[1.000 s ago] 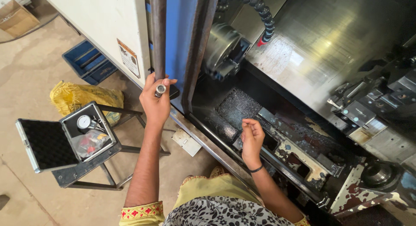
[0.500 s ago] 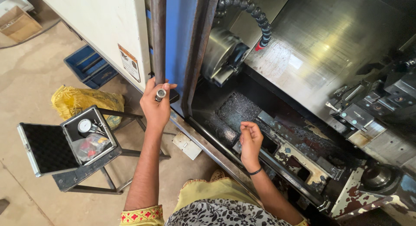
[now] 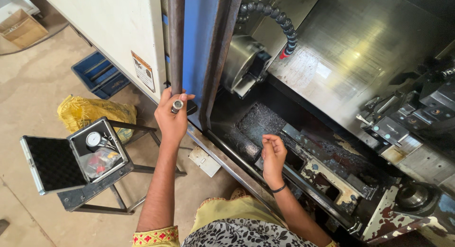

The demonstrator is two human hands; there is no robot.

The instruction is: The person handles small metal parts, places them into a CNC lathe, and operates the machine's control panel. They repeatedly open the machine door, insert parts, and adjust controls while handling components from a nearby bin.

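Left hand (image 3: 171, 118) raised at the machine's door edge, fingers pinching a small metal cylinder (image 3: 177, 105) just below the vertical bar (image 3: 176, 43). Right hand (image 3: 273, 155) inside the enclosure, fingers curled loosely together over the dark chip tray (image 3: 258, 121); cannot tell whether it holds anything. Judgement: keep the pinch firm and the part upright, clear of the chuck (image 3: 241, 62). Dial gauge case (image 3: 76, 154) sits on the stool, left.

The small silver metal cylinder (image 3: 177, 105) sits pinched at my left fingertips, left of the frame's centre, its round end face turned up toward me. It is short and shiny, raised against the dark vertical bar (image 3: 176, 43) of the door edge.
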